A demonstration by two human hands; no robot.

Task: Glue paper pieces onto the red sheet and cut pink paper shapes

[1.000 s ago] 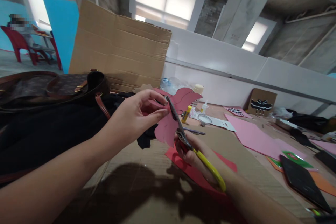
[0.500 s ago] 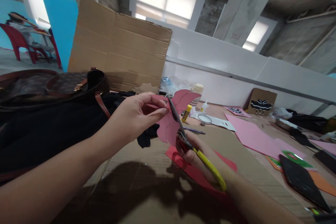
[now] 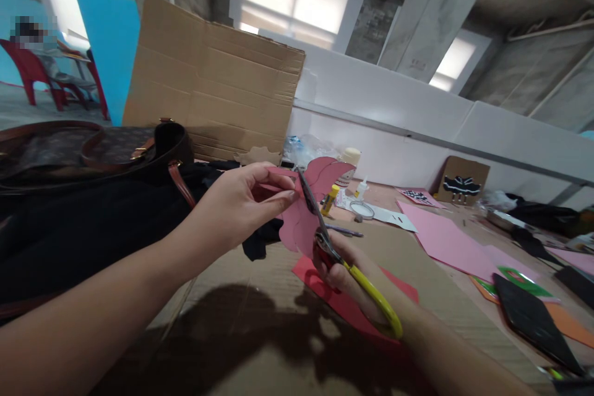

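My left hand (image 3: 253,201) pinches a pink paper cutout (image 3: 327,176) with wavy, petal-like lobes, held up above the table. In my right hand (image 3: 346,272) is a pair of scissors (image 3: 366,288) with yellow handles. Their blades point up and away from me and lie against the paper's middle, close to my left fingertips. Part of the cutout is hidden behind the blades and my fingers. Below the right hand, a red paper sheet (image 3: 309,275) rests on the cardboard.
A dark handbag (image 3: 158,142) and black cloth are at the left, before an upright cardboard sheet (image 3: 232,80). Behind the cutout stand a yellow glue stick (image 3: 330,200) and a white bottle (image 3: 361,189). Pink paper (image 3: 450,241) and a black flat object (image 3: 533,318) lie right.
The scissor blades look closer together than before. The hands and the pink cutout have barely shifted.
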